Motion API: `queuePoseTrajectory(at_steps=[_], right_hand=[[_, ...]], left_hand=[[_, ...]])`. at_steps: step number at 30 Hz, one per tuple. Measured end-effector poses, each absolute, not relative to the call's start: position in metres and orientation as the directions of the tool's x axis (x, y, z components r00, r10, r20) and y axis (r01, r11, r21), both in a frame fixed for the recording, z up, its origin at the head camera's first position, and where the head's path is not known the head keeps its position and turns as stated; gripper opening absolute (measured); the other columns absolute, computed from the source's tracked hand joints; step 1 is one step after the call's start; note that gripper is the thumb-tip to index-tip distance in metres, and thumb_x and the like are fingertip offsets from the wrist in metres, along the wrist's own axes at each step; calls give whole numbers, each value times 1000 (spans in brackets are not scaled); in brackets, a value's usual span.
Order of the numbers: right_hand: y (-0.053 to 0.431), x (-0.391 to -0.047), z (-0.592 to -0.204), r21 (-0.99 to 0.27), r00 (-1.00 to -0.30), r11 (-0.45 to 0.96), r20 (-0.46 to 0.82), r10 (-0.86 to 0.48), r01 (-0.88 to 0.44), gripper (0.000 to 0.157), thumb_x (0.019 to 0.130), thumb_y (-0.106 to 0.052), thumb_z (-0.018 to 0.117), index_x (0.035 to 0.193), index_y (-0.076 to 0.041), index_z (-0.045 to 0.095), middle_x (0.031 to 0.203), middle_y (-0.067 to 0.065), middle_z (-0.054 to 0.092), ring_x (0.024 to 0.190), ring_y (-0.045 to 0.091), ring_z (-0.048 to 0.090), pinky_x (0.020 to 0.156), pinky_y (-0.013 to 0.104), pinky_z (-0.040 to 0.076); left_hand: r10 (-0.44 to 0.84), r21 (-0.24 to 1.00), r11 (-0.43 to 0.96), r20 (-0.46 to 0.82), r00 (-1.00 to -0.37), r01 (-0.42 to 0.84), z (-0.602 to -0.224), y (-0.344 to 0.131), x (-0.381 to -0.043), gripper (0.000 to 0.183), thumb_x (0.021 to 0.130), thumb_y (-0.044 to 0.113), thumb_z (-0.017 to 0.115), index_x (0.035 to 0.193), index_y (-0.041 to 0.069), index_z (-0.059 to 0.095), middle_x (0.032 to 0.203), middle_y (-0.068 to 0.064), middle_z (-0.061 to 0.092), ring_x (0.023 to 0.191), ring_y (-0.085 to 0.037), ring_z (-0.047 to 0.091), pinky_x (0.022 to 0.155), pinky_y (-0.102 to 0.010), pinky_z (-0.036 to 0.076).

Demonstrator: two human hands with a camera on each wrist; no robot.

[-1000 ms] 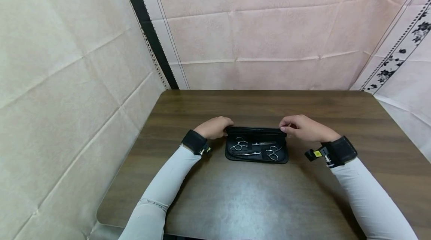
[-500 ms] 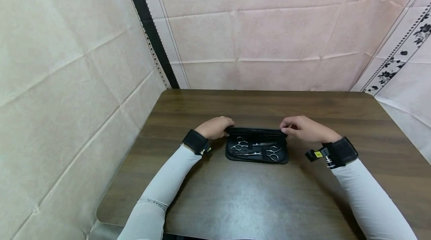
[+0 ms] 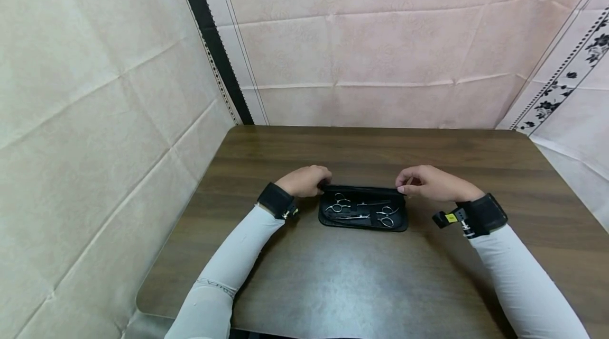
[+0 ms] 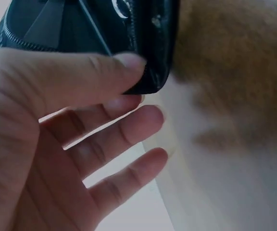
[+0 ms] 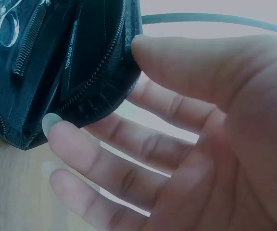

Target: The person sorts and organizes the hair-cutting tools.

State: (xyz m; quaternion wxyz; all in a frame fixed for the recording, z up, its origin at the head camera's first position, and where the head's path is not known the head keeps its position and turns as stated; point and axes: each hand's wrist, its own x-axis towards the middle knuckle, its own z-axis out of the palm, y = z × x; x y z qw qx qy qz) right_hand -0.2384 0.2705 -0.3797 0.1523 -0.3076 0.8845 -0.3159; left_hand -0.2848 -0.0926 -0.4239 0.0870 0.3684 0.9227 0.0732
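Observation:
An unzipped black scissors case (image 3: 363,227) lies on the table, its far flap (image 3: 363,189) raised. Inside are two pairs of silver scissors (image 3: 386,221), held by dark straps. My left hand (image 3: 305,180) pinches the flap's left corner; in the left wrist view the thumb (image 4: 95,72) presses on it and the other fingers lie below, spread. At the right corner, my right hand (image 3: 430,183) grips the flap's rounded edge between thumb (image 5: 177,60) and fingers. The right wrist view shows the zip teeth (image 5: 97,67) along the flap, and one scissor ring (image 5: 9,31).
The brown wood-grain table (image 3: 361,275) extends around the case. Pale creased cloth (image 3: 380,48) hangs behind and to the left. Black wristbands with small cameras (image 3: 476,214) sit on both wrists, over white sleeves (image 3: 523,281).
The flap's upper edge sits a little lower in the head view than before. Both hands have come down slightly with it, keeping their hold on the corners.

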Motion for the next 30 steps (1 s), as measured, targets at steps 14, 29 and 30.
queuePoseTrajectory(at_steps=[14, 29, 30], right_hand=[[272, -241, -386, -670, -766, 629, -139, -628, -394, 9, 100, -20, 70, 108, -16, 70, 101, 4, 71, 94, 23, 65, 80, 30, 55], [269, -236, -388, -629, -747, 679, -227, -625, -378, 55, 90, -36, 82, 131, -5, 63, 133, 16, 65, 123, 38, 62, 102, 59, 50], [268, -236, -388, -627, -745, 682, -232, -625, -377, 59, 89, -36, 82, 134, -3, 61, 136, 18, 64, 124, 39, 62, 103, 60, 50]], left_hand=[[669, 373, 737, -282, -688, 564, -408, -97, -276, 71, 90, 50, 77, 142, 7, 58, 137, -8, 59, 118, -20, 59, 103, -39, 51], [653, 323, 756, -320, -686, 569, -406, -82, -260, 89, 81, 59, 83, 145, 10, 46, 142, -8, 57, 126, -21, 57, 108, -40, 47], [649, 302, 761, -323, -689, 574, -407, -80, -259, 92, 81, 59, 83, 148, 10, 44, 146, -8, 55, 130, -22, 55, 110, -42, 45]])
